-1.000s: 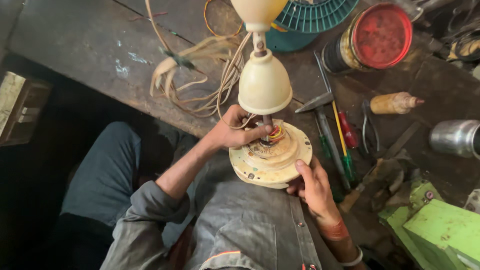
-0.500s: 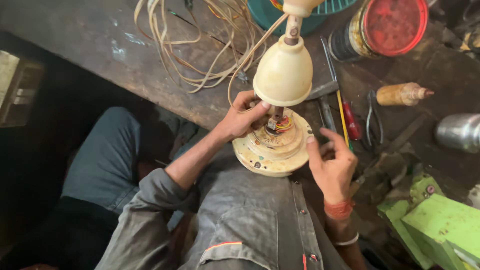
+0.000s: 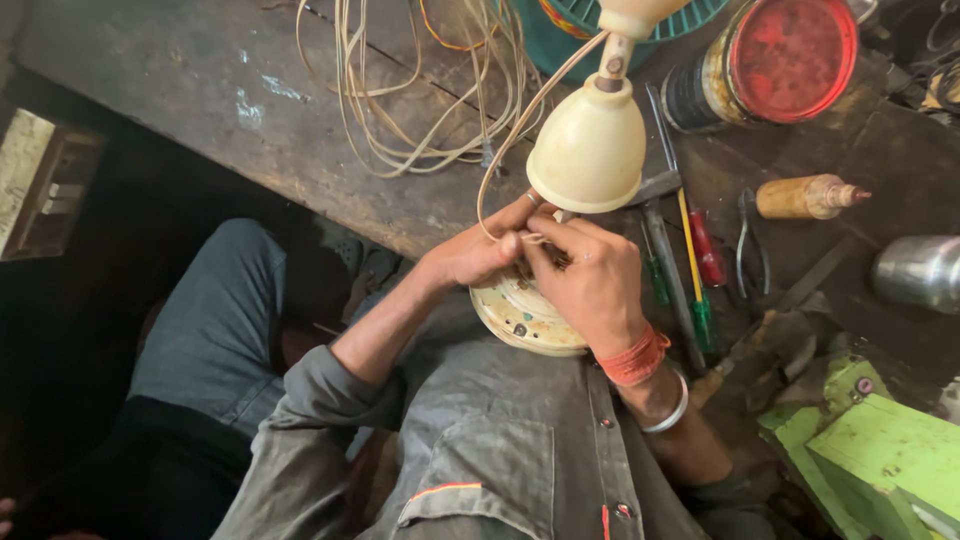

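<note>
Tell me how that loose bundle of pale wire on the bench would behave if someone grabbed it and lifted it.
The pale wire lies in slack, uneven loops on the wooden bench, so it would probably sag and flop rather than hold shape. The loops cross one another, so they would likely tangle or drag along together. One strand seems to run toward the cream cone-shaped cover, so lifting may tug it.
</note>
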